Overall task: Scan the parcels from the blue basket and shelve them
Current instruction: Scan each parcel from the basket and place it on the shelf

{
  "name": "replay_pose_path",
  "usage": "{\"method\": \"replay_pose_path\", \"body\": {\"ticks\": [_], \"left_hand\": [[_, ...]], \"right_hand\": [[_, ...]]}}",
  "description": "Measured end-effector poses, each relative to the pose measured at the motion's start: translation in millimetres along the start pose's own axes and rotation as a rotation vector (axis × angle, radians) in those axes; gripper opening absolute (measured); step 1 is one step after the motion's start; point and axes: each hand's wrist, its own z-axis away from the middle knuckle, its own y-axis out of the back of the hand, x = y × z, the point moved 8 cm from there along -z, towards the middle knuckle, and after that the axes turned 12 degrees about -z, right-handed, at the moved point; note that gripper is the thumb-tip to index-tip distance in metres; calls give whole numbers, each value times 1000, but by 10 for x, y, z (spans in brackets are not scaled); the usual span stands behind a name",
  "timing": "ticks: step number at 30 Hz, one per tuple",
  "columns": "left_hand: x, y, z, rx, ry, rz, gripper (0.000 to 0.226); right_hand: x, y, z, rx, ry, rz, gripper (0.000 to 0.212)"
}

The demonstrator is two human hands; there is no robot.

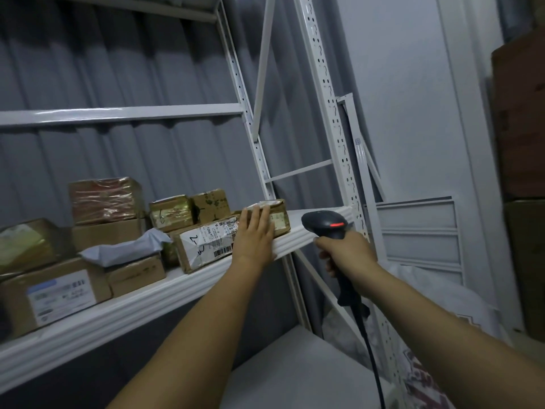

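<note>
A small brown parcel (278,218) lies at the right end of the white shelf (298,236). My left hand (254,234) rests flat against its front, fingers extended and close together, not wrapped around it. Beside it lies a longer cardboard parcel (203,242) with a white label and handwritten "2-3". My right hand (345,252) grips the black barcode scanner (326,224) just right of the shelf edge; a red light shows on its head and its cable hangs down. The blue basket is out of view.
Several more parcels stand further left on the shelf: stacked cartons (104,214), a white bag (126,249), a labelled box (56,293). A white shelf upright (327,113) rises on the right. A lower shelf surface (295,370) lies beneath. Brown cartons (522,128) are stacked at far right.
</note>
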Motion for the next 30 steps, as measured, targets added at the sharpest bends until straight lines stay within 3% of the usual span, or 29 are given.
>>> {"method": "replay_pose_path", "body": {"ticks": [3, 12, 21, 30], "left_hand": [[-40, 113, 138, 13, -38, 9, 73], [-413, 281, 1689, 1, 69, 452, 55], [-161, -382, 4145, -341, 160, 742, 53], [960, -1484, 6362, -792, 105, 845, 56]], "right_hand": [[-35, 22, 189, -10, -29, -8, 19], [97, -126, 1493, -105, -129, 46, 15], [1083, -681, 3294, -375, -305, 252, 14], [2683, -815, 4297, -557, -477, 560, 19]]}}
